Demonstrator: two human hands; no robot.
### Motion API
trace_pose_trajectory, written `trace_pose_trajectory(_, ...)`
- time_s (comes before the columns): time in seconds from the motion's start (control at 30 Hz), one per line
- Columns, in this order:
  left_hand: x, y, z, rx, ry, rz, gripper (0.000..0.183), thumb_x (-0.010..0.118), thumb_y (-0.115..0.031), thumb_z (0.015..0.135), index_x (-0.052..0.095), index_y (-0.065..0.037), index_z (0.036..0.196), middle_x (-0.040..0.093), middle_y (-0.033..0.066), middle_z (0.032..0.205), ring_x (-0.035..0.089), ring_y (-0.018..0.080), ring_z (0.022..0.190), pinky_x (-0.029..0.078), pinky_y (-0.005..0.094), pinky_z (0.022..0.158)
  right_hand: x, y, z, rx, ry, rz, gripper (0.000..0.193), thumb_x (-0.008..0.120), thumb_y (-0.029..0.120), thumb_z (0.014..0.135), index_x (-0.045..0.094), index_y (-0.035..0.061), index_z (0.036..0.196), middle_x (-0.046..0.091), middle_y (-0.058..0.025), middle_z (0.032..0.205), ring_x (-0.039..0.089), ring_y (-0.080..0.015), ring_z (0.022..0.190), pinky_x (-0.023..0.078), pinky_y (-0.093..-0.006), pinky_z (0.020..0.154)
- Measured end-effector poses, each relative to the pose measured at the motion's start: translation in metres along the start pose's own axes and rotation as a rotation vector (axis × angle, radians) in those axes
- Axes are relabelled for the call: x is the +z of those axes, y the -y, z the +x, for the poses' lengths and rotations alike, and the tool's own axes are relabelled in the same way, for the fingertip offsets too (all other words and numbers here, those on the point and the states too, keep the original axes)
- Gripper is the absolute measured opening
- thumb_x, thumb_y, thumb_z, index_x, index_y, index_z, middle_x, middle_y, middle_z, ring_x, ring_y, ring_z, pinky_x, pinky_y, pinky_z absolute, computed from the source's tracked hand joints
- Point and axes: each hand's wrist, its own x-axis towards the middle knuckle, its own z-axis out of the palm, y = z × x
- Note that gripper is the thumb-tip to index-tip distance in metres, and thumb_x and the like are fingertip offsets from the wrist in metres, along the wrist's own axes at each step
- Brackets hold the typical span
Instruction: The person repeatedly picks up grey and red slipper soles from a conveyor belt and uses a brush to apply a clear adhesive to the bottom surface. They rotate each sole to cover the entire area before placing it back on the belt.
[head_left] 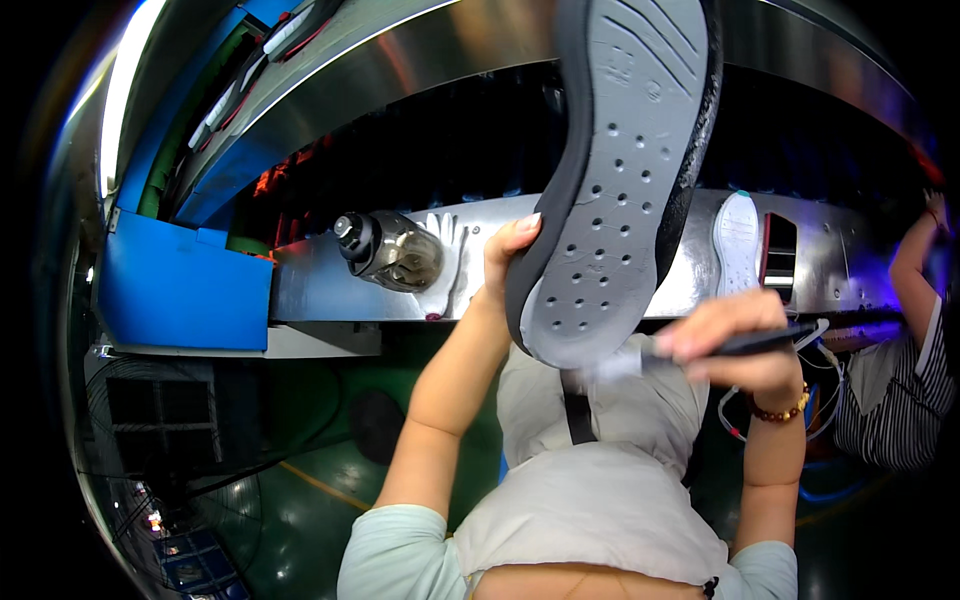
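Observation:
A large shoe sole (620, 200) is held upright in front of me, grey with small round dimples inside a raised dark rim. My left hand (508, 258) grips it by the left edge near the rounded lower end; most of the fingers are hidden behind it. In my right hand (738, 335) is a brush (765, 342) with a black handle, the fingers closed around it. Its pale bristles, smeared by motion, are at the sole's lower end; whether they touch it I cannot tell.
On the metal bench (310, 285) at left, a dark-lidded bottle (400, 255) lies beside a white glove (445, 270). A smaller whitish sole (737, 240) lies at right. Another person's arm (912, 265) reaches in at far right. A blue machine housing (185, 280) stands left.

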Motion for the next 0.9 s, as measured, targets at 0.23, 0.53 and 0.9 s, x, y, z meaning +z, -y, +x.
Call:
trace_pose_trajectory(0.23,0.014,-0.009,0.005,-0.545,-0.288,0.145,0.035,0.05,-0.024,0.078,0.056,0.001,0.101,0.061,0.0132,0.093,0.06,0.0201,0.081,0.047,0.0295,0.074,-0.013,0.009,0.003,0.136,0.338,-0.017,0.014,0.067,-0.003,0.067,0.064,-0.0019,0.081,0.064,-0.0156,0.086,0.063,-0.024,0.083,0.05,-0.0293,0.075)
trace_pose_trajectory(0.53,0.039,-0.009,0.012,-0.852,-0.402,0.394,0.043,0.059,-0.032,0.076,0.056,0.001,0.103,0.059,0.0139,0.096,0.057,0.0179,0.083,0.046,0.0288,0.074,-0.029,0.012,0.017,0.071,0.559,-0.218,0.015,0.066,0.009,0.07,0.065,0.0018,0.082,0.064,-0.0134,0.088,0.064,-0.0224,0.079,0.048,-0.0248,0.061)
trace_pose_trajectory(0.9,0.058,-0.026,0.008,-0.95,-0.432,0.584,0.048,0.058,-0.036,0.076,0.054,0.0,0.108,0.056,0.0134,0.102,0.054,0.0171,0.088,0.043,0.0281,0.077,-0.037,0.031,0.027,0.086,0.612,-0.453,0.012,0.062,0.008,0.07,0.064,0.0027,0.082,0.065,-0.0115,0.087,0.063,-0.0208,0.076,0.047,-0.0269,0.061)
